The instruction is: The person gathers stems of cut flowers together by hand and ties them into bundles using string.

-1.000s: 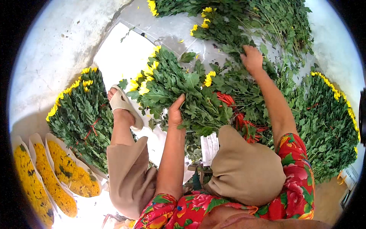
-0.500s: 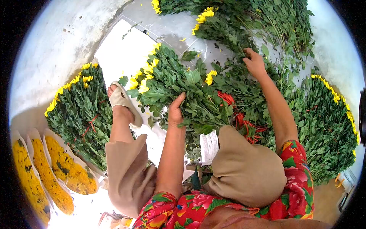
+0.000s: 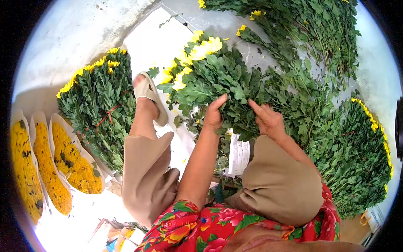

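At the far left, three white wraps (image 3: 87,169) hold yellow blooms side by side. Just beside them, a sheaf (image 3: 94,107) of leafy stems lies with yellow heads uppermost and a red tie (image 3: 110,114) round its middle. Next come a sandalled foot (image 3: 149,96) and a white sheet (image 3: 153,40) on the floor. In the middle, above the knees, the bunch (image 3: 218,75) slants, yellow heads toward the upper left. The left hand (image 3: 214,114) holds it, thumb over the leaves, other fingers mostly hidden beneath. The right hand (image 3: 269,122) is at the bunch's lower right, fingertips against the leaves; whether they grip, I cannot tell. Further right, loose stems (image 3: 294,90) lie below a leafy heap (image 3: 306,29), near another yellow-edged sheaf at the far right.
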Available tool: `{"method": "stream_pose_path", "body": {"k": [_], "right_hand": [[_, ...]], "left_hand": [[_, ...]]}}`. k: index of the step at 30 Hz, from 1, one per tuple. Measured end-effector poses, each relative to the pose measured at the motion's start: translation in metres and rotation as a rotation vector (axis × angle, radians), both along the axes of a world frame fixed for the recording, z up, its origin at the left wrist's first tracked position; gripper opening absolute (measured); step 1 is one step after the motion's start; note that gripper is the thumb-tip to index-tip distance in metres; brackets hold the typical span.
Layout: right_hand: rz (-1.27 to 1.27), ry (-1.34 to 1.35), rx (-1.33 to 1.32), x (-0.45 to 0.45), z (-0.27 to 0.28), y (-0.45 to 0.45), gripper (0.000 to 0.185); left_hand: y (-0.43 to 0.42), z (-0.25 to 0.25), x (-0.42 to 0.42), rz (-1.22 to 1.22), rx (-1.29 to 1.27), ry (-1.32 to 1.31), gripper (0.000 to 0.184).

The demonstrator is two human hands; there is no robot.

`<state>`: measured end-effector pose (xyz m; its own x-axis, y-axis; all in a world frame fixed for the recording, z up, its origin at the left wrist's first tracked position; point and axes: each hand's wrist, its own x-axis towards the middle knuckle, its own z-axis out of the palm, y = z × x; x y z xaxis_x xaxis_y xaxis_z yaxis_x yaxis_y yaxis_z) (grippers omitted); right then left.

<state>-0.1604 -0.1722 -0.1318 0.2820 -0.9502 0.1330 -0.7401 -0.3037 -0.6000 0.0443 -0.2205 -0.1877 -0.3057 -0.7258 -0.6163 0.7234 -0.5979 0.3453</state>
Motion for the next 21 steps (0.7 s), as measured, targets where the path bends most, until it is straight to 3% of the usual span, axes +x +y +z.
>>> {"method": "stream_pose_path", "body": {"k": [1,8,9,10,13,16,18,19,20,21], "right_hand": [[0.004,-0.014,0.183,-0.003,0.004,-0.001,0.064],[0.143,-0.358,0.320,-0.005,-0.007,-0.013,0.055],[0.141,-0.323,0.398,-0.006,-0.015,-0.013,0.052],[0.125,-0.318,0.401,-0.004,-0.022,-0.014,0.052],[0.213,-0.335,0.326,0.009,-0.048,-0.013,0.052],[0.294,-0.118,0.546,0.014,-0.026,-0.028,0.050],[0.407,-0.277,0.647,-0.005,-0.010,-0.061,0.045],[0.396,-0.202,0.740,-0.017,-0.013,-0.087,0.038],[0.210,0.217,0.658,-0.034,-0.030,-0.117,0.034],[-0.034,0.049,0.306,-0.054,-0.041,-0.133,0.033]], "left_hand": [[0.002,0.003,0.001,-0.011,0.002,0.019,0.041],[0.011,0.016,0.012,-0.021,0.061,0.083,0.052],[0.012,0.004,0.012,-0.007,0.064,0.077,0.050],[0.009,0.025,0.014,-0.046,0.140,-0.160,0.049],[0.005,0.009,0.010,-0.026,0.168,-0.082,0.044],[-0.005,-0.003,0.012,-0.044,0.087,-0.142,0.040],[-0.007,-0.003,0.013,0.061,0.122,-0.182,0.035],[-0.009,-0.016,0.019,0.082,0.139,-0.100,0.034],[-0.012,-0.013,0.021,0.083,0.107,-0.087,0.035],[-0.013,-0.016,0.027,0.076,0.093,-0.103,0.036]]}}
